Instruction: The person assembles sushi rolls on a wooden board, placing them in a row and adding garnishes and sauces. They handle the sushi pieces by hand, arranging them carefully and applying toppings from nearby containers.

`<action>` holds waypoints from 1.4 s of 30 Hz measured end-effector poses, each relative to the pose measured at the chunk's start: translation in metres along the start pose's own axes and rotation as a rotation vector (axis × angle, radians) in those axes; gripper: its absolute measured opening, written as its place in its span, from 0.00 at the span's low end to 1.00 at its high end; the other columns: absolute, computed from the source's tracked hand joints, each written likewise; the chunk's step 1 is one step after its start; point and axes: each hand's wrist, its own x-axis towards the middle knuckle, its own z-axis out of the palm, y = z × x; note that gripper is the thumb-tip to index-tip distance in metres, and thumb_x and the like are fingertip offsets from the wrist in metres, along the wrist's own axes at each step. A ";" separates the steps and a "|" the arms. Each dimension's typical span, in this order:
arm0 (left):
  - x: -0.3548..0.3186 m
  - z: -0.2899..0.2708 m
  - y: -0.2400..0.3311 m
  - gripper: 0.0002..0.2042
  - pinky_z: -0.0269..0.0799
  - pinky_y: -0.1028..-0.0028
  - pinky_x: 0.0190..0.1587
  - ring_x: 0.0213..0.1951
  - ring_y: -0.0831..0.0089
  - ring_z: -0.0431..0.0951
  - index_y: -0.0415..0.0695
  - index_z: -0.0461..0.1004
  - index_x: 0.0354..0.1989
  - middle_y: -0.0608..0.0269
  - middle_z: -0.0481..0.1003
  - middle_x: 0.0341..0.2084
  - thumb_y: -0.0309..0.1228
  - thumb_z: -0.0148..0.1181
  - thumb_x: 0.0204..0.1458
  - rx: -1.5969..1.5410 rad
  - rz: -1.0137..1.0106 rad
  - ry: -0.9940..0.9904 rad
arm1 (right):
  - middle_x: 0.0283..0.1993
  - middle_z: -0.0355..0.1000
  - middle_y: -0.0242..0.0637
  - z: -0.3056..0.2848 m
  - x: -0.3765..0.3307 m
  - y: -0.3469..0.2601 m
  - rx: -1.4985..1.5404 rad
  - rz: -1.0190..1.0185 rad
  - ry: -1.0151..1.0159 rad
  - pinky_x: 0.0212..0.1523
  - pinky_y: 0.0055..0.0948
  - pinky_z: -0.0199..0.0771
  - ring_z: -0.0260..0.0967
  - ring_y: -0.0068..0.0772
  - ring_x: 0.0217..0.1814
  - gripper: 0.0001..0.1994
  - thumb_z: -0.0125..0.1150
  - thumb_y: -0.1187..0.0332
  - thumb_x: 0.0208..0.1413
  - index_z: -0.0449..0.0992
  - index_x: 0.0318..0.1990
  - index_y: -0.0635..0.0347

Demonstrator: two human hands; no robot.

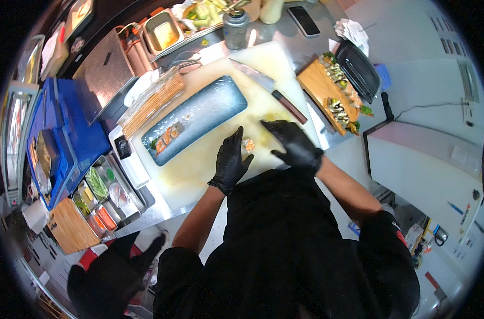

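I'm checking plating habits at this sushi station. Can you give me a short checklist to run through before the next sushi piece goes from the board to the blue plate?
1. Piece within reach: ok. A sushi piece lies on the cutting board between the left hand and right hand.
2. Hands free: ok. Both gloved hands look open; neither grips anything.
3. Room on the blue plate: ok. Only a few pieces sit at its near end.
4. Knife out of the way: ok. It lies on the board beyond the right hand, untouched.
5. Board clean: not ok. Yellowish smears show on it.
6. Piece intact: cannot tell, too small.
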 end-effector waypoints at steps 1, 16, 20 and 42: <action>0.003 0.006 0.003 0.42 0.68 0.55 0.58 0.54 0.47 0.70 0.39 0.54 0.71 0.42 0.70 0.53 0.30 0.69 0.46 -0.005 0.003 -0.024 | 0.63 0.68 0.52 -0.022 -0.017 0.003 0.050 0.056 0.095 0.66 0.46 0.63 0.65 0.54 0.64 0.40 0.69 0.72 0.47 0.61 0.71 0.58; 0.070 0.014 0.102 0.29 0.78 0.69 0.47 0.46 0.67 0.83 0.38 0.71 0.60 0.54 0.81 0.45 0.23 0.72 0.46 -0.285 -0.284 0.164 | 0.55 0.75 0.39 -0.146 -0.212 0.216 0.129 0.716 0.512 0.52 0.35 0.73 0.72 0.33 0.52 0.42 0.71 0.76 0.48 0.61 0.72 0.50; 0.142 0.038 0.209 0.30 0.75 0.65 0.55 0.51 0.64 0.80 0.40 0.71 0.61 0.53 0.80 0.49 0.24 0.73 0.47 -0.167 0.028 0.124 | 0.62 0.70 0.44 -0.127 -0.195 0.248 0.244 0.543 0.505 0.58 0.36 0.74 0.72 0.40 0.57 0.48 0.78 0.71 0.42 0.57 0.72 0.60; 0.283 0.197 0.285 0.39 0.56 0.49 0.67 0.46 0.51 0.74 0.42 0.56 0.72 0.49 0.76 0.41 0.29 0.67 0.50 0.298 0.555 -0.439 | 0.54 0.76 0.47 -0.112 -0.206 0.273 0.503 0.562 0.736 0.56 0.38 0.76 0.76 0.44 0.55 0.37 0.74 0.72 0.51 0.64 0.68 0.58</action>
